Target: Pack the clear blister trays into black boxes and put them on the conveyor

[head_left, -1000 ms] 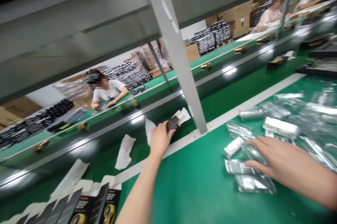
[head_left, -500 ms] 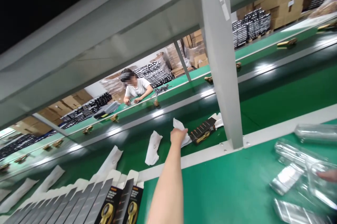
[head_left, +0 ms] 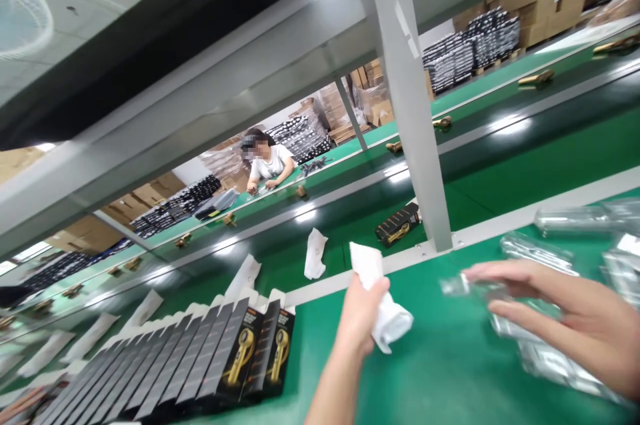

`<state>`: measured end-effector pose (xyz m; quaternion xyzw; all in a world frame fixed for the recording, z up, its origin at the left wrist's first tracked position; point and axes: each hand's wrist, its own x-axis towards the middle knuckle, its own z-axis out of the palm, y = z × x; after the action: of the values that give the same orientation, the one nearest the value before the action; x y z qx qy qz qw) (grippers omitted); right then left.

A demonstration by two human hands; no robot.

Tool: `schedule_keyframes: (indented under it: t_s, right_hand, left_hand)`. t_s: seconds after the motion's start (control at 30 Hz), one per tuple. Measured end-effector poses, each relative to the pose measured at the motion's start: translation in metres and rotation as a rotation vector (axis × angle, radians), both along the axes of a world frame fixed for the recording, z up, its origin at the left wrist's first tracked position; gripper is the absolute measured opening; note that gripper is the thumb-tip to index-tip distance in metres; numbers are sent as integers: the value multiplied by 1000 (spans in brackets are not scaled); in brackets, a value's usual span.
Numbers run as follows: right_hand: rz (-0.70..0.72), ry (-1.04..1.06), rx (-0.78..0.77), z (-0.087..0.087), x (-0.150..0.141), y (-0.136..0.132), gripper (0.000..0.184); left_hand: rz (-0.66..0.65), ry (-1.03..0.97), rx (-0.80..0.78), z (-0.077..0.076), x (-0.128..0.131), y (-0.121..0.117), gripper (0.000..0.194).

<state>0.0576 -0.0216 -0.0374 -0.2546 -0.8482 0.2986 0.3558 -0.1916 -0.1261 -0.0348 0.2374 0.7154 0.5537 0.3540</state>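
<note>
Just below the middle of the view, a crumpled white packet (head_left: 393, 322) is in the left hand (head_left: 363, 308), its fingers and thumb closed round the middle. Its long axis slants, one end at 11 o'clock, the other, bulkier end at 5 o'clock, above the green tabletop (head_left: 430, 378).

With the packet as clock centre, the right hand (head_left: 565, 318) is at 3 o'clock, fingers curved and thumb apart. A blurred clear plastic piece (head_left: 454, 286) shows at its fingertips, pointing towards 9; I cannot tell whether it is gripped. Beneath and behind that hand lies a heap of clear plastic trays (head_left: 535, 252).

Near 1 o'clock, a black printed box (head_left: 397, 225) lies on its side. Its right end meets a white post (head_left: 417, 145), which blocks the view at 1 to 2 o'clock. At 10 is a second white packet (head_left: 315, 254), nearly upright in the view. Between 8 and 9, a row of black boxes (head_left: 200, 358) leans with flaps raised.

A pale rail (head_left: 500, 225) edges the table, slanting from between 8 and 9 to between 2 and 3. Green tabletop spreads between the hands and towards 5. Farther off, between 10 and 11, sits a person in a white top (head_left: 273, 165).
</note>
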Motion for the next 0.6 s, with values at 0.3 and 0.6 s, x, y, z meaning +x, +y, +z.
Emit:
schedule_keyframes:
  t_s: [0.3,0.6]
  right_hand:
    - [455,-67,910,-1,-21,-41,38]
    - [364,-124,577,-19,17,-48,47]
  left_hand:
    - [-210,-791,391,5,102,-55,65]
    - [-59,-706,443,-11,116,-61,25]
